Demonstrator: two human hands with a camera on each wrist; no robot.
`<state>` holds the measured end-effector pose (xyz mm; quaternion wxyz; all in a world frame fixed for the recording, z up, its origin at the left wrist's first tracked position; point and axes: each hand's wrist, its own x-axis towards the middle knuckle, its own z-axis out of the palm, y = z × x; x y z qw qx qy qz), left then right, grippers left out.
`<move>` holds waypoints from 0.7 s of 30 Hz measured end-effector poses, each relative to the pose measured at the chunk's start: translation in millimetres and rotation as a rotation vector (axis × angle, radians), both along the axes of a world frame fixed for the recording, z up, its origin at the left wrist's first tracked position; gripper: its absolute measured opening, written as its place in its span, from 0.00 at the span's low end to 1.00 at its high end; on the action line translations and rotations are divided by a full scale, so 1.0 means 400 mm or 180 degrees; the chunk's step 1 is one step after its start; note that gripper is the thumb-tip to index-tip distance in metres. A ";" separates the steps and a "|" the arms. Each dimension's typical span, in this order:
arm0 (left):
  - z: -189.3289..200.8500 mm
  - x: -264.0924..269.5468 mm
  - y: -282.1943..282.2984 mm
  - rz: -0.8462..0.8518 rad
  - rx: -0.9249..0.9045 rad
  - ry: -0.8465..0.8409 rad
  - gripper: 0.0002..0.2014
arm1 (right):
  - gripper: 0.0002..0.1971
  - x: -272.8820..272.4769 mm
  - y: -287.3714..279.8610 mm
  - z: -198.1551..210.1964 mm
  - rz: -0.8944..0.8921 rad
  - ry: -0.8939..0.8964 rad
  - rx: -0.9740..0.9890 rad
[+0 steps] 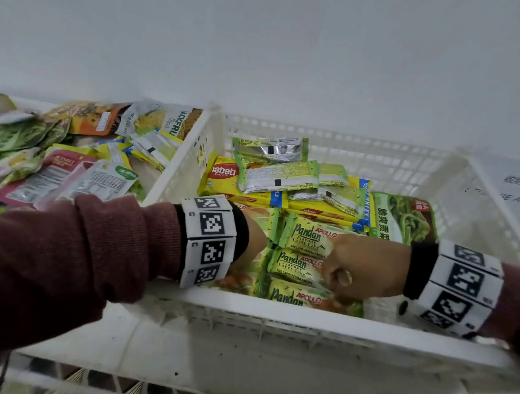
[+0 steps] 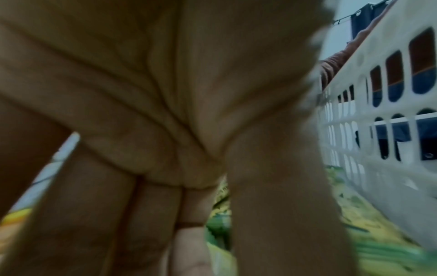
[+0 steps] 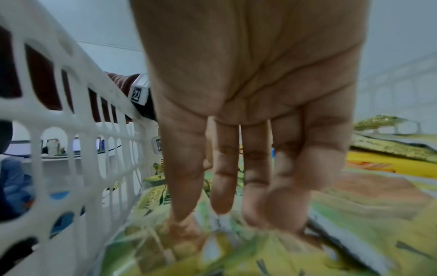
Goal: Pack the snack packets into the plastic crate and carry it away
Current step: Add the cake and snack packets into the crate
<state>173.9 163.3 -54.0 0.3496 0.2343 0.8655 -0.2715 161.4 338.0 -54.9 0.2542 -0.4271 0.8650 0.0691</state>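
Left hand (image 1: 252,243): fingers straight, down on packets.
Right hand (image 1: 363,268): straight fingertips (image 3: 227,203) touching green Pandan cake packets (image 1: 301,266).
Crate: white slotted plastic crate (image 1: 304,320) beside both palms.

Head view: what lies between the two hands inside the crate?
Three green Pandan cake packets, lined side by side in the white crate, fill the stretch between the left hand and the right hand.

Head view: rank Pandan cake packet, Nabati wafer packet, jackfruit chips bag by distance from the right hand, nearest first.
1. Pandan cake packet: in the crate, right at the right hand, whose fingers reach down onto it.
2. Nabati wafer packet: deeper in the crate, far-left part.
3. Jackfruit chips bag: outside the crate, beyond its left wall.
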 end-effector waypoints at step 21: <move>-0.002 -0.007 -0.006 0.0416 0.0518 0.0134 0.18 | 0.32 0.017 -0.066 -0.040 0.0592 0.0308 0.0500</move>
